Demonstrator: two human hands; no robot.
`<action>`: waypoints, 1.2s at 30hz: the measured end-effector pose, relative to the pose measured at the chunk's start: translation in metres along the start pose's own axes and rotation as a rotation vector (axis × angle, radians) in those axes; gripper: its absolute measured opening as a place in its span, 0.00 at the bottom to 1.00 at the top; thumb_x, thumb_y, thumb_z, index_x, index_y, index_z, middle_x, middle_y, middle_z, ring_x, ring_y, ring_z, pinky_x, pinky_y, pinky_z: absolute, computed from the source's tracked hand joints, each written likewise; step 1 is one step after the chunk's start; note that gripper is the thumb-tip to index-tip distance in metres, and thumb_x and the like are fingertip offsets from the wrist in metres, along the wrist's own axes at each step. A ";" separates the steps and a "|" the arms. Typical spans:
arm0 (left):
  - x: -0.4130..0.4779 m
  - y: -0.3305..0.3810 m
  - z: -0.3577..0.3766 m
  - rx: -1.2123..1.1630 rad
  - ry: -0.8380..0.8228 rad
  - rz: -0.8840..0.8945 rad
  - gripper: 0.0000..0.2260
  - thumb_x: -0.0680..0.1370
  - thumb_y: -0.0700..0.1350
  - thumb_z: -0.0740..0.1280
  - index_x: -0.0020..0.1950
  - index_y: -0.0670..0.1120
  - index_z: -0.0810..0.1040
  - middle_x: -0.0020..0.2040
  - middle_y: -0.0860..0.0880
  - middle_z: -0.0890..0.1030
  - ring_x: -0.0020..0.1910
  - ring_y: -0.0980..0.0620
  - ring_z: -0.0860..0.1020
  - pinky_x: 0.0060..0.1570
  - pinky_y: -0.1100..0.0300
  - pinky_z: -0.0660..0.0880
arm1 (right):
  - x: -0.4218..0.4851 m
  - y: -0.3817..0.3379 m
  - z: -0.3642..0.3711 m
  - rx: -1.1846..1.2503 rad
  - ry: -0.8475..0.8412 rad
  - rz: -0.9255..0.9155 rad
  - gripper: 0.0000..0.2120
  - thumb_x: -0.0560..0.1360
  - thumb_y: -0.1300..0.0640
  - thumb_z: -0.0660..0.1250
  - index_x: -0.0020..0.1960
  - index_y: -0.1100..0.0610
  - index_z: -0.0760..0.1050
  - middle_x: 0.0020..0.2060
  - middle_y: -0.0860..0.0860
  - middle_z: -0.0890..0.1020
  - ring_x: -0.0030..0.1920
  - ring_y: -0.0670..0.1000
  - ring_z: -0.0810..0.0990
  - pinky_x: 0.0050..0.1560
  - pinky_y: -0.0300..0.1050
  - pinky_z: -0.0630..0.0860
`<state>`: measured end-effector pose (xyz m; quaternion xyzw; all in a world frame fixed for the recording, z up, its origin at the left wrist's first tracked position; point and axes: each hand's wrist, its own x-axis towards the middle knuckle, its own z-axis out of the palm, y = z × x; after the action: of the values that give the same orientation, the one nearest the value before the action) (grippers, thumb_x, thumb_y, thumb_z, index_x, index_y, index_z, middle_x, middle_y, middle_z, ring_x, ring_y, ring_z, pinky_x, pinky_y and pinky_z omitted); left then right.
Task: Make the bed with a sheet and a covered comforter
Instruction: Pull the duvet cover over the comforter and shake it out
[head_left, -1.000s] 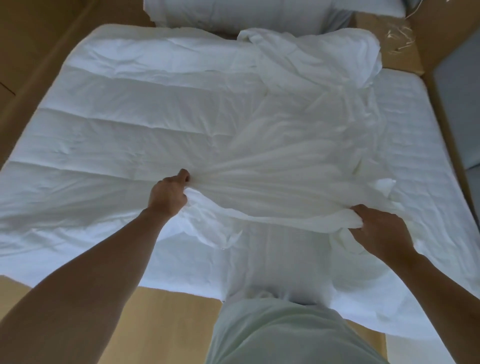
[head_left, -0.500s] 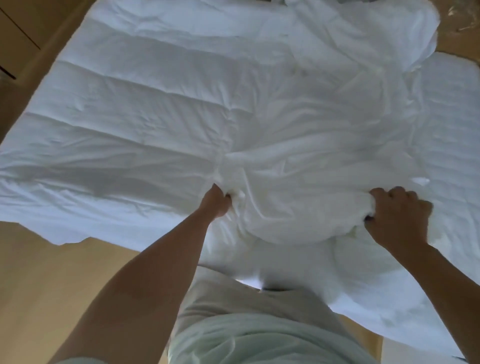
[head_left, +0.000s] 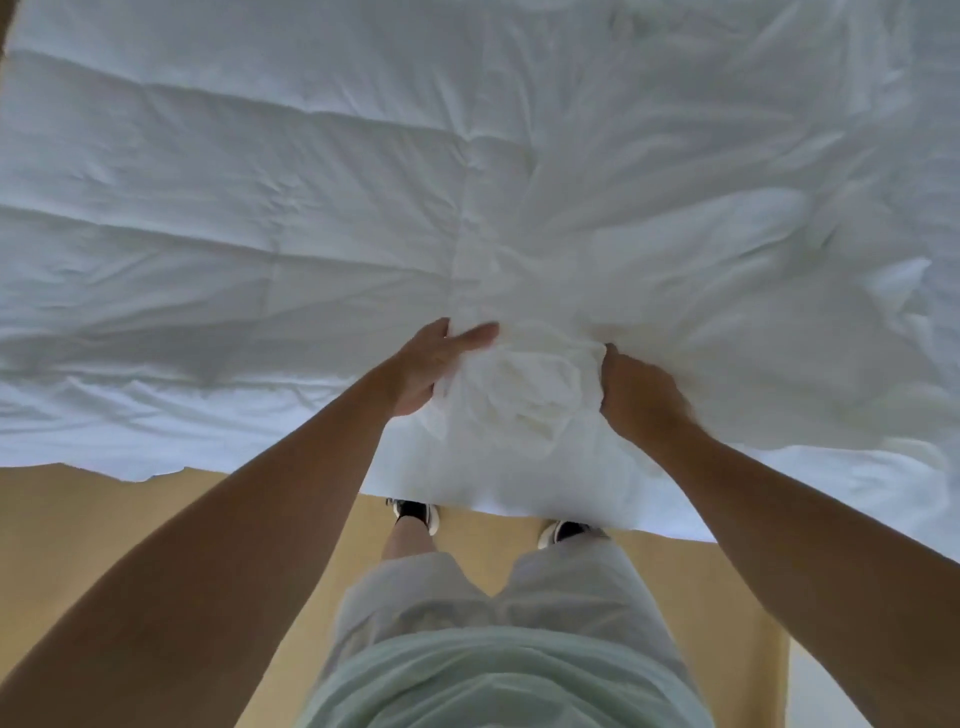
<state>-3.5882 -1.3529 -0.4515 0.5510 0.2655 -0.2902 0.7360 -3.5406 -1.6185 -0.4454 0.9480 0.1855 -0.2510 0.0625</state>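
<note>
– two hands on one wad: a crumpled wad of thin white cloth (head_left: 524, 384) sits mid-way along the near edge of the puffy white quilted comforter (head_left: 260, 208).
– what's the grip like?
– left hand (head_left: 434, 366) lies against the wad's left side, fingers mostly straight. right hand (head_left: 641, 402) is clenched into its right side, fingertips buried. comforter's near edge hangs over the tan floor (head_left: 130, 545).

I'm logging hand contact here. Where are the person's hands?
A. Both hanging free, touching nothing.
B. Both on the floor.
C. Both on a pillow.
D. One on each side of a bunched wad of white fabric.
D: the left hand presses and the right hand grips the bunched white fabric from opposite sides.
</note>
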 end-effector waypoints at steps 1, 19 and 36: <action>0.005 -0.001 -0.008 0.006 0.115 -0.037 0.38 0.63 0.68 0.78 0.62 0.42 0.80 0.47 0.46 0.83 0.48 0.46 0.81 0.50 0.54 0.75 | -0.001 0.004 -0.005 0.040 -0.015 -0.007 0.25 0.75 0.59 0.66 0.71 0.61 0.65 0.51 0.59 0.82 0.51 0.64 0.82 0.49 0.54 0.77; -0.053 0.024 -0.279 0.095 0.465 -0.082 0.09 0.77 0.41 0.69 0.55 0.47 0.85 0.61 0.45 0.82 0.54 0.42 0.80 0.45 0.55 0.80 | -0.013 -0.018 0.044 0.018 -0.106 0.175 0.21 0.76 0.58 0.63 0.69 0.50 0.69 0.55 0.51 0.81 0.55 0.58 0.81 0.51 0.51 0.78; -0.068 -0.007 -0.339 0.411 0.947 -0.220 0.25 0.69 0.58 0.79 0.55 0.40 0.81 0.47 0.42 0.83 0.48 0.42 0.82 0.47 0.49 0.78 | -0.018 -0.045 0.075 -0.033 -0.069 0.328 0.21 0.74 0.60 0.61 0.66 0.50 0.77 0.47 0.52 0.84 0.48 0.60 0.84 0.42 0.53 0.80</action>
<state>-3.6646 -1.0181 -0.4935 0.7236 0.5627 -0.1313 0.3774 -3.6064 -1.5987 -0.5027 0.9552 0.0300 -0.2669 0.1247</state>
